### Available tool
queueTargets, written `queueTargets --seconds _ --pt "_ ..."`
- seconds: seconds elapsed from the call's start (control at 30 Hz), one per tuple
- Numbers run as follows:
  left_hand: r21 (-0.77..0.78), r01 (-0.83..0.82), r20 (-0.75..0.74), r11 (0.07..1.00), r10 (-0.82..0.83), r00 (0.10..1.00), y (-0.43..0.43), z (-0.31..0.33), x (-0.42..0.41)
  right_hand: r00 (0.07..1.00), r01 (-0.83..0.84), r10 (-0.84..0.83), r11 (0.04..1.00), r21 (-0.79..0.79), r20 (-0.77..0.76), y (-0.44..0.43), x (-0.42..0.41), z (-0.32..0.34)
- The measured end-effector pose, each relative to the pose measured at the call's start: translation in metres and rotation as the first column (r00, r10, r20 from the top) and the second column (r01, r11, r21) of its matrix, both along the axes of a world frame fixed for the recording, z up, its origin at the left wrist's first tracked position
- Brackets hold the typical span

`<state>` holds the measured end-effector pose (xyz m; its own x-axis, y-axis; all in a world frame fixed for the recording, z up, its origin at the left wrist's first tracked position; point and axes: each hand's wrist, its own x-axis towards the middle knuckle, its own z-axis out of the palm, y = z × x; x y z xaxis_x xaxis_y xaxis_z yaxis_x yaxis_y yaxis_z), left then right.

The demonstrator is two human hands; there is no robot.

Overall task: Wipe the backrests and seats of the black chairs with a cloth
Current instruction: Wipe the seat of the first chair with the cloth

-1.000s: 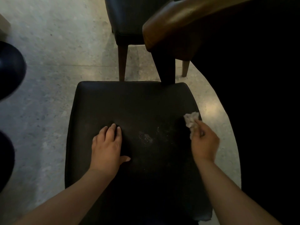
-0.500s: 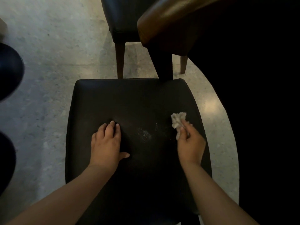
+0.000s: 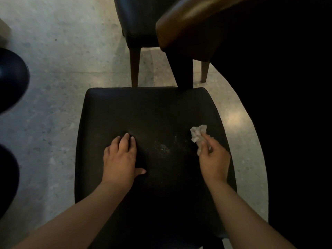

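Observation:
A black padded chair seat [image 3: 143, 112] fills the middle of the head view, seen from above. A patch of pale specks [image 3: 161, 147] lies near its centre. My left hand [image 3: 122, 157] rests flat on the seat, fingers straight, just left of the specks. My right hand [image 3: 213, 157] pinches a small crumpled white cloth [image 3: 197, 134] against the seat's right part, to the right of the specks. The backrest of this chair is out of view.
A second black chair [image 3: 142, 20] with brown legs stands beyond the seat. A brown wooden table edge [image 3: 188, 24] overhangs at the upper right, with deep shadow under it. Dark rounded objects [image 3: 10, 79] sit at the left edge. Pale speckled floor [image 3: 53, 51] lies to the left.
My right hand with the cloth swept left across the seat toward the specks, then stayed about there. My left hand has stayed flat in place.

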<state>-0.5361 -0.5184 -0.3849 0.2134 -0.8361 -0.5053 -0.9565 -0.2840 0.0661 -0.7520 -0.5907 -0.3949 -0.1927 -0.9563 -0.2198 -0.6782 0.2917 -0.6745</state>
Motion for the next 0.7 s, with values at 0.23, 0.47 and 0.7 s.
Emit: queueTargets --seconds 0.23,0.47,0.7 --pt "-0.012 -0.002 0.003 1.000 0.003 1.000 0.001 -0.003 0.001 0.976 0.126 -0.123 0.992 0.006 -0.180 -0.034 -0.032 -0.020" --pt "-0.009 0.013 0.016 1.000 -0.013 1.000 0.001 -0.002 0.000 0.991 0.133 -0.133 0.990 0.046 -0.002 -0.003 0.010 -0.011" --pt "0.003 0.010 0.014 1.000 -0.010 1.000 0.000 -0.001 0.000 0.996 0.009 -0.010 1.000 0.010 0.088 -0.008 0.010 0.011"
